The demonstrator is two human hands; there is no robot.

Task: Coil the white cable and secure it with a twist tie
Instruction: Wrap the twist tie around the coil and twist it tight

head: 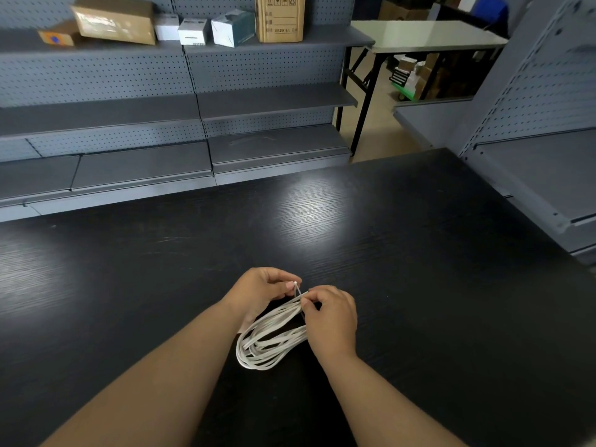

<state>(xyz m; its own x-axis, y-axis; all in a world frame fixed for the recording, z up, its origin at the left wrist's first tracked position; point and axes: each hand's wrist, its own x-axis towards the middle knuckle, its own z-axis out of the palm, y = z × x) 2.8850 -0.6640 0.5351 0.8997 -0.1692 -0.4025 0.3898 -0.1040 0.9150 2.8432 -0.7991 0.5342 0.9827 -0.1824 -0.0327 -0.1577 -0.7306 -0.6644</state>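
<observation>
- Where the two hands meet at the far end of the white cable (272,340), the fingers cover the spot being bound. How far the twist tie (297,288) goes round the loops cannot be made out. Only a thin pale sliver of it shows between the fingertips.
- The cable's far-left part is hidden under the left palm, and its ends cannot be told apart from the loops.
- Both forearms are cut off by the lower edge of the view.
- The left hand (261,291) is at the cable's far-left end with its fingers curled in. Thumb and forefinger pinch one tip of the twist tie.
- The right hand (332,314) is at the cable's far-right side, its back toward the camera. Its curled fingertips pinch the tie just where the loops gather.
- The cable is a smooth, flat-looking white cord in several long oval loops, narrow at the pinched end and fanning out at the near end. Whether that near end rests on the table (419,285) or hangs just above it cannot be told.
- Under the cable the table is black with a fine wood grain, and soft patches of glare lie beyond the coil.
- Well beyond the cable stands grey metal shelving (274,101) with a perforated back. Cardboard boxes (116,21) sit on its top shelf.
</observation>
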